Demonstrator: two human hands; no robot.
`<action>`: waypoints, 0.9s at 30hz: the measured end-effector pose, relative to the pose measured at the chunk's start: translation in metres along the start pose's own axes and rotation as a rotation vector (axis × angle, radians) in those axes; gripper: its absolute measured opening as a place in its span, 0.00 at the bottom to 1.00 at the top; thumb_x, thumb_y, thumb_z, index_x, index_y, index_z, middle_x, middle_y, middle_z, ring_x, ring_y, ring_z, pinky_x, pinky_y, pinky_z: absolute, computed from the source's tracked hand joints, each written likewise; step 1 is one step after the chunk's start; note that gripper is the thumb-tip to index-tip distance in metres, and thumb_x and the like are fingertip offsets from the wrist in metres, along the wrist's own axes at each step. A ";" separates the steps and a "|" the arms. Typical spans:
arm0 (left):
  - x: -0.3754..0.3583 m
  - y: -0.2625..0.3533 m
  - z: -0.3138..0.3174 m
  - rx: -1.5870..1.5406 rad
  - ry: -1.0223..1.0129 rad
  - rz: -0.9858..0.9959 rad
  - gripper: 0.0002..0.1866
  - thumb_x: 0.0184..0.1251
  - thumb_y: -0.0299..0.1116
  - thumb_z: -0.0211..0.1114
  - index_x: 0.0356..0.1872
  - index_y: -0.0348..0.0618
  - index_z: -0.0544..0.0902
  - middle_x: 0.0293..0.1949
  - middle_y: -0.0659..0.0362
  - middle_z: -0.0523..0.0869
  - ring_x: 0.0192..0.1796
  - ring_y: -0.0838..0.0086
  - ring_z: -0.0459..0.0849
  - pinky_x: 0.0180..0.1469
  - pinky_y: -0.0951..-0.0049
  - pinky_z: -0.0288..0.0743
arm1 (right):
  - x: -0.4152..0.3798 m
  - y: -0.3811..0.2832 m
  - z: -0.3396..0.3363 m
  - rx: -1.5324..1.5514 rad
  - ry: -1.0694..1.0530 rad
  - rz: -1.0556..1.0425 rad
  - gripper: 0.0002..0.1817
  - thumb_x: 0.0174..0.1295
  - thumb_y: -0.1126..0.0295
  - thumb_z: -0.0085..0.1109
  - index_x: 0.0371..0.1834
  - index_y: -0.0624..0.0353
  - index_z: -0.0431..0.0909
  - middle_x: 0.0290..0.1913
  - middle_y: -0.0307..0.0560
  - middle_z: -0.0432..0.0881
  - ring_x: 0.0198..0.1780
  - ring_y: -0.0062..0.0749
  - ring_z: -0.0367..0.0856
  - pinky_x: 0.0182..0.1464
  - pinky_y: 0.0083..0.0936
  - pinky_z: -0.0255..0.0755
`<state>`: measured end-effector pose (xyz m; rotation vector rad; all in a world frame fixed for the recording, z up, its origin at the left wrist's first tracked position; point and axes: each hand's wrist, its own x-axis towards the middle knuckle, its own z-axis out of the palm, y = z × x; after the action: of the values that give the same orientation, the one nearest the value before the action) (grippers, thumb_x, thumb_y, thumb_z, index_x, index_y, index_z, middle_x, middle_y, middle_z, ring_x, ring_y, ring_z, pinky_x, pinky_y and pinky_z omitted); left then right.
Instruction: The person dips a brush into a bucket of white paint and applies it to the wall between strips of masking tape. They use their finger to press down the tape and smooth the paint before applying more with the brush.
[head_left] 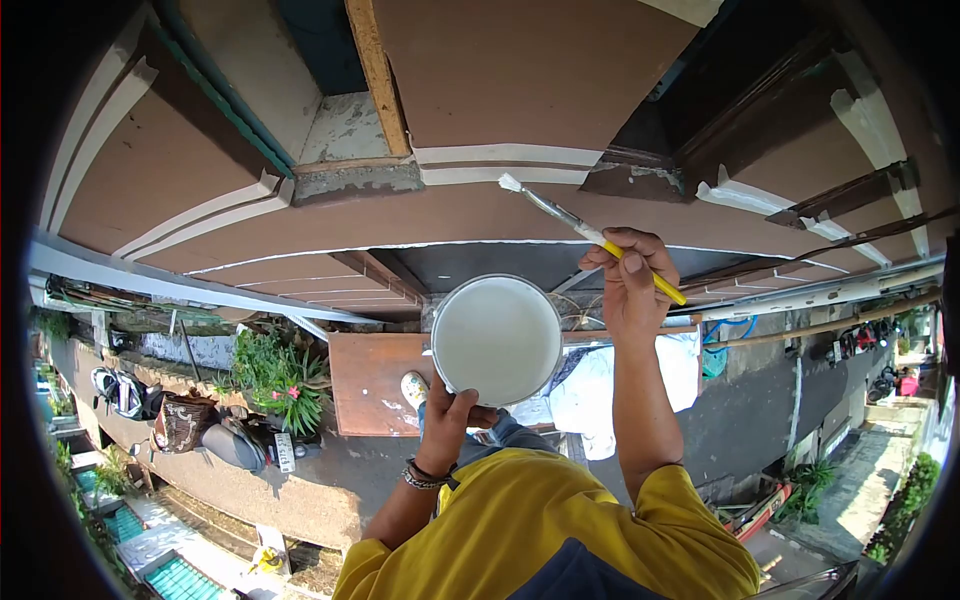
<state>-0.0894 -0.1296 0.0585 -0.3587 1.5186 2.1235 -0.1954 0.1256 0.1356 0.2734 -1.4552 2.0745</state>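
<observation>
My left hand (453,420) grips the near rim of a round bucket of white paint (497,340), thumb over the edge and the other fingers underneath or behind it. In my right hand (638,282) is a paintbrush (575,222) with a yellow handle, held between thumb and fingers. Its white-coated bristles point up and left, close to the white band (505,165) on the brown wall (520,90). Two parallel white strips with a thin brown line between them make up that band.
Below me is a brown wooden surface (365,375), with a white cloth-like bundle (640,390) to its right. A parked motorbike (240,440) and plants (285,375) are down at left. Window openings (350,130) break the wall. A dark cable (850,238) crosses at right.
</observation>
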 end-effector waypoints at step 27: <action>0.000 -0.010 -0.011 0.059 -0.005 0.009 0.21 0.73 0.33 0.56 0.65 0.41 0.68 0.35 0.52 0.89 0.30 0.71 0.90 0.31 0.74 0.88 | 0.009 0.000 0.010 0.089 -0.183 0.295 0.42 0.61 0.61 0.68 0.79 0.57 0.63 0.27 0.42 0.84 0.26 0.17 0.81 0.31 0.17 0.77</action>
<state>-0.0855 -0.1377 0.0468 -0.3256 1.5794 2.0798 -0.2045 0.1195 0.1442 0.3057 -1.5921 2.4076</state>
